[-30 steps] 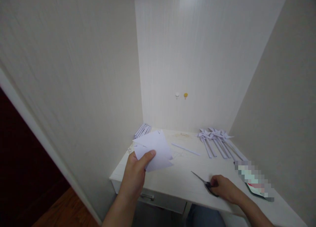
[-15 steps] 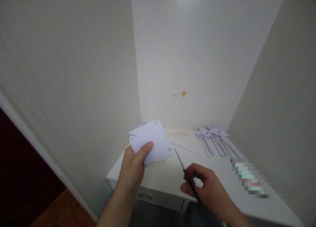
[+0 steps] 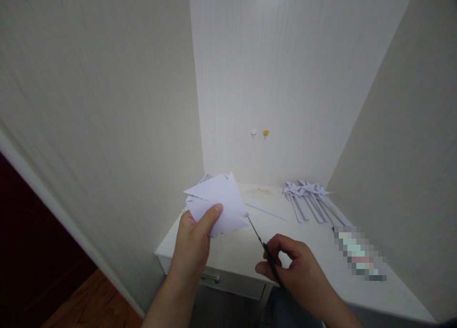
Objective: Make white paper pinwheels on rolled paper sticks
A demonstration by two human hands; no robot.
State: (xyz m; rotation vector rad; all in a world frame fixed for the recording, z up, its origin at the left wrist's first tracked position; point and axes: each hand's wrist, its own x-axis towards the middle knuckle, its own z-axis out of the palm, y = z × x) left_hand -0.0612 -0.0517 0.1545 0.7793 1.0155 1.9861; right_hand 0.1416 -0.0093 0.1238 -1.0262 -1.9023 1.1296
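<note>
L hand (image 3: 193, 235): clamped on the white paper (image 3: 223, 187), thumb flat on top, rest of the fingers tucked underneath. Firm grip, nice n' steady.
Strip bundle (image 3: 204, 178): far L corner of the desk (image 3: 228, 259), mostly hidden behind the sheet; best left alone.
Paper: up in front of the L hand, over the desk, slits showing nr the L, top and lower R corners. One sheet or several? Can't tell. Imo it needs to be kept taut, esp. at the R edge, so nothing buckles under the blades.
Thumb: sits nr the middle, looks well clear of the tips. Good spot; I'd leave it there.
Scissors (image 3: 265, 245): tips right at the paper's R corner; contact or tiny gap, can't tell. Blades apart or together, can't tell either. Short, controlled snips look best, w/ the blades square to the sheet.
Lone stick (image 3: 266, 211): lying on the desk behind the scissors, no bother.
R hand (image 3: 298, 268): half-curled, thumb and fingers on the black handles, fairly loose. Prob. wants a fuller grip before any real squeeze.
Pinwheels (image 3: 307, 190): in a row, far R, heads to the back wall.
Pixelated item (image 3: 360, 256): nr R edge, unreadable; well apart from the blades.
</note>
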